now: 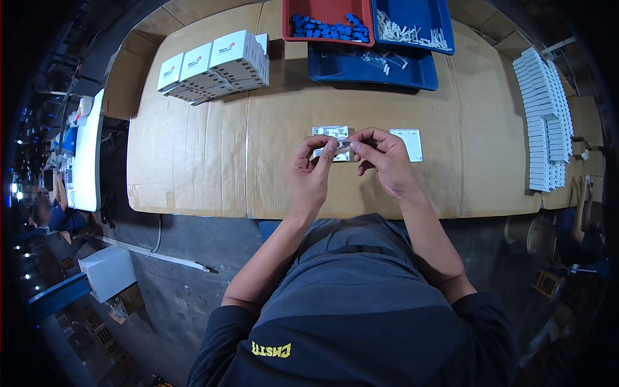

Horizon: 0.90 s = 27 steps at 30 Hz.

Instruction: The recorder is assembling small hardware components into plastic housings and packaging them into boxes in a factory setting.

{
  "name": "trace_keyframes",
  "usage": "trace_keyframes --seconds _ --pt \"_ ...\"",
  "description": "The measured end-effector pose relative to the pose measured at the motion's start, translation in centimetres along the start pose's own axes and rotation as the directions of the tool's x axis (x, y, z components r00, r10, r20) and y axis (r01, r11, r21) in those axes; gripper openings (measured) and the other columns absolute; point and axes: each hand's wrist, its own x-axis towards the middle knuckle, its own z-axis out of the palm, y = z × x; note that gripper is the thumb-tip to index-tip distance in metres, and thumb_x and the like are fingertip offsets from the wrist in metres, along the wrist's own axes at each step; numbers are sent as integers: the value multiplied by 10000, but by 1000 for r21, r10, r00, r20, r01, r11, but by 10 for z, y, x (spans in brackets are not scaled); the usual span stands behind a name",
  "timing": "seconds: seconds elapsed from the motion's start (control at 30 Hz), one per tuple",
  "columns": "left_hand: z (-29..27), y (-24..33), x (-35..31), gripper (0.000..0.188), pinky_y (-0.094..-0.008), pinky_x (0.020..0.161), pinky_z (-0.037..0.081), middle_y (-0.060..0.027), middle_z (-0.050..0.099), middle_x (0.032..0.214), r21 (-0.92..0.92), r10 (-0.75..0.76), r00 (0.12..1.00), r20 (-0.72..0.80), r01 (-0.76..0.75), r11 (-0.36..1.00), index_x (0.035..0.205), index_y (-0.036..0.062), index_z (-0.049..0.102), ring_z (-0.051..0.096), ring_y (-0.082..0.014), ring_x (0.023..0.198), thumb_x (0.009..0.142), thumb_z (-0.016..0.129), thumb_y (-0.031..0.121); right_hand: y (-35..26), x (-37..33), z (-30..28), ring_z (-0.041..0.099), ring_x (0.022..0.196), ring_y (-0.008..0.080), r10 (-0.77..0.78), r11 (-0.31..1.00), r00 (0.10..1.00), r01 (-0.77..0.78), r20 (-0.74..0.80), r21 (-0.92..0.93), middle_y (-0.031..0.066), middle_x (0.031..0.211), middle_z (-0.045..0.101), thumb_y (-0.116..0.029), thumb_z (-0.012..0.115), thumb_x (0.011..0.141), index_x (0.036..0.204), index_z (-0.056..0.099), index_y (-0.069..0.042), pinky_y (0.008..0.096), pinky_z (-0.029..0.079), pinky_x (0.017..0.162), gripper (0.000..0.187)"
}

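Above the middle of the table, my left hand and my right hand are close together, fingertips pinched. Between them they hold a small greyish, partly see-through piece; its exact kind is too small to make out. Just behind and under the fingers lies a white plastic housing with small parts inside, partly covered by my hands. To the right of my right hand a flat white square cover rests on the cardboard.
Cardboard covers the table. White boxed units are stacked at the far left; tall stacks of white pieces line the right side. At the back stand a red bin of blue parts and blue bins with pale parts. Other people work at both sides.
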Motion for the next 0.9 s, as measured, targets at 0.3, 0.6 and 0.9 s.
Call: trace_keyframes --seconds 0.3,0.6,0.9 --pt "0 -6 0 176 -255 858 526 -59 708 1038 -78 -22 1000 -7 22 997 1141 -22 668 653 -105 959 1034 673 118 5 3 -10 624 710 67 -62 998 998 63 30 -31 24 828 679 -88 703 992 1082 705 8 218 509 556 132" --pt "1 3 -4 156 -246 870 509 -48 680 1045 11 23 1000 1 -23 1000 1124 -20 646 637 -99 982 1051 647 118 11 -1 -1 572 646 56 -192 981 981 192 -4 -15 14 810 665 -87 726 975 1049 724 6 206 457 544 119" --pt "7 9 -3 165 -245 874 500 -36 662 1054 -88 86 996 -4 -86 992 1162 -10 619 616 -85 993 1058 634 117 -1 -4 12 581 683 39 -151 984 988 149 -17 -98 -17 814 649 -142 714 999 1065 703 -37 204 471 537 124"
